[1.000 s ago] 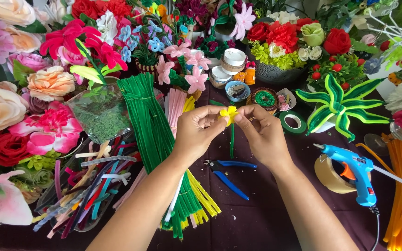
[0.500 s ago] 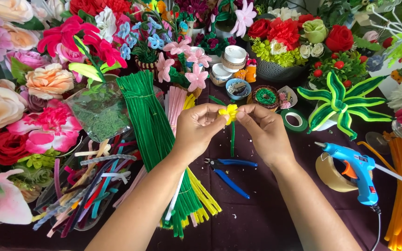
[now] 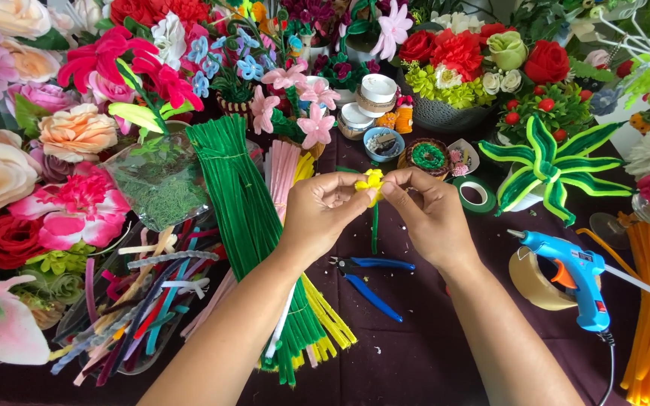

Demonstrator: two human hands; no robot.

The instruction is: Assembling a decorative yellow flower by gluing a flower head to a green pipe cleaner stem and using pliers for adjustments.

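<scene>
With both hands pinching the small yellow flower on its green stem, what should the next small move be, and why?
Probably keep shaping the petals with the fingertips. The left hand and right hand both pinch the yellow flower, its green stem hangs free, and the pliers and glue gun lie untouched.

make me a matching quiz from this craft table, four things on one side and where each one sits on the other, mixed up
Things:
1. yellow flower
2. blue glue gun
3. blue-handled pliers
4. green pipe cleaner bundle

Places:
A. on the dark cloth below the hands
B. pinched between the left hand and right hand
C. left of the left hand, running toward the near edge
D. right of the right hand, by a tape roll

Pairs: 1-B, 2-D, 3-A, 4-C
</scene>
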